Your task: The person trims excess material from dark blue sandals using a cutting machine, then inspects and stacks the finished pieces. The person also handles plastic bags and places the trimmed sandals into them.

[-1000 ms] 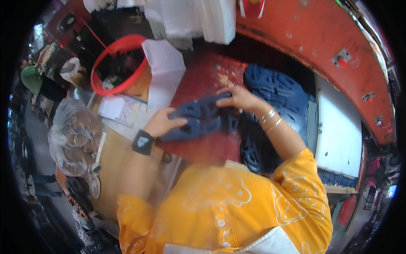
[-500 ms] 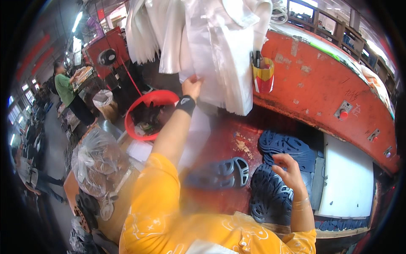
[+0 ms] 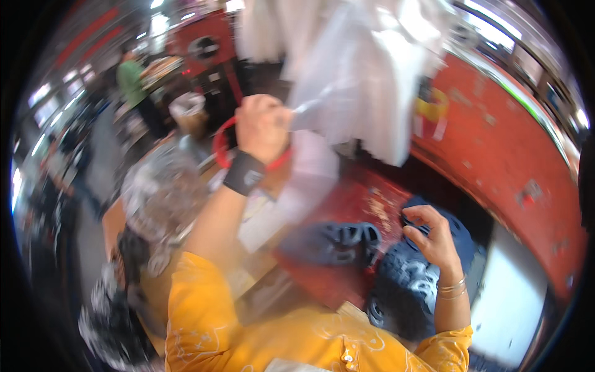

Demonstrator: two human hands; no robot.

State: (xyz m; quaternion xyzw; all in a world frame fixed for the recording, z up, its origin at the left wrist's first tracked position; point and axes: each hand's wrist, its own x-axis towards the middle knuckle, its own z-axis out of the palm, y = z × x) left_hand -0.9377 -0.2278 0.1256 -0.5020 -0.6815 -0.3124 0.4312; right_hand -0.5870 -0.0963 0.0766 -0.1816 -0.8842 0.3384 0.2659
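My left hand [image 3: 265, 127], a black band on its wrist, is closed on the corner of a clear plastic bag [image 3: 331, 80]. The bag is stretched from the hand up toward the hanging bunch of whitish plastic bags [image 3: 387, 118]. My right hand [image 3: 434, 239] has its fingers curved and apart, with nothing between them. Just below and beside it lie stacks of dark blue shoe-shaped pieces with cut-outs [image 3: 403, 273]. Another such blue piece [image 3: 353, 240] rests on the red tabletop [image 3: 322, 282], left of the stacks. Motion blurs the bags and much of the scene.
A red machine body [image 3: 496, 130] runs along the right, with a red-and-yellow holder [image 3: 429, 115] on it. Beside the stacks stands a white panel [image 3: 511, 291]. At left are a filled clear plastic sack [image 3: 162, 189], a red basket [image 3: 221, 146] and a person in green [image 3: 131, 84].
My left hand has drawn a bag's corner leftward and toward me from the hanging bunch. The view has turned left; my right hand stays near the blue stacks.
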